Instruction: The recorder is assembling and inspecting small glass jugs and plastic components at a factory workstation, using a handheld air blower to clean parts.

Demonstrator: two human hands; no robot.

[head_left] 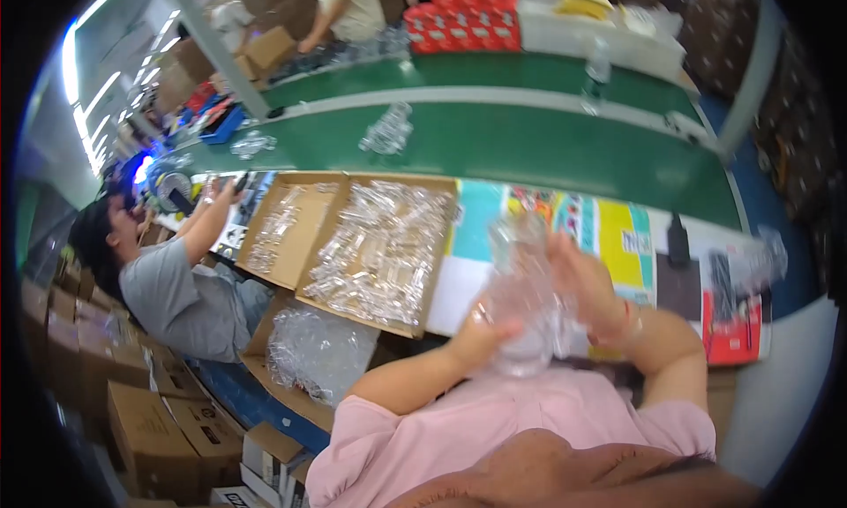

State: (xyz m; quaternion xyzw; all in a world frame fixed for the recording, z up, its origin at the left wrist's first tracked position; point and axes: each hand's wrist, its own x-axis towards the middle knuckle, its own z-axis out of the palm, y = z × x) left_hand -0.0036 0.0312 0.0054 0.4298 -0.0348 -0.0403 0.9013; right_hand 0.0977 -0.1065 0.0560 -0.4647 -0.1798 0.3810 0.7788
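In front of my chest I hold a clear, see-through vessel (pixel 520 287) with a narrow waist, a wider top and a broad rounded base. My left hand (pixel 483 336) wraps round its lower left side. At its upper right is my right hand (pixel 584 283), fingers curled against the side and slightly blurred. Under the vessel lies a colourful printed sheet (pixel 472 221) on the table. To the left stands a shallow cardboard tray (pixel 438 265) full of small clear glass-like pieces (pixel 379 243). Beside it, another cardboard tray (pixel 311 230) holds fewer such pieces.
A co-worker in a grey shirt (pixel 190 287) sits at the left. Clear bagged items (pixel 388 130) and a bottle (pixel 596 76) stand on the green table (pixel 494 138). A black bottle (pixel 678 242) and a clear bag (pixel 763 259) are at the right. Cartons (pixel 159 437) fill the lower left.
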